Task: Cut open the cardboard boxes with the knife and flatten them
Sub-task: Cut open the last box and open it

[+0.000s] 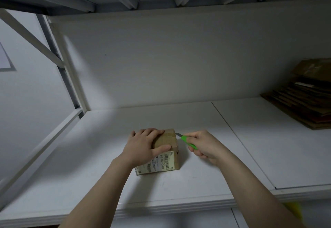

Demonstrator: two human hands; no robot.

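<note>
While pressing on the box point(167, 139), left hand point(143, 145) spread
Grips green knife point(188, 141) in right hand point(204, 145); white shelf point(197, 174) beneath, flattened cardboard point(304, 99) far right.

Cardboard stack point(308, 99) cropped right; label point(161, 162) print blurred

Cardboard box point(167, 141) at frame centre is showing plain brown, its white label point(162, 163) carrying black barcode stripes and print. Knife point(188, 143) is showing a bright green handle and grey blade. Shelf point(206, 179) is looking white, and the flattened cardboard stack point(304, 100) at the right edge is reading dark brown.
</note>
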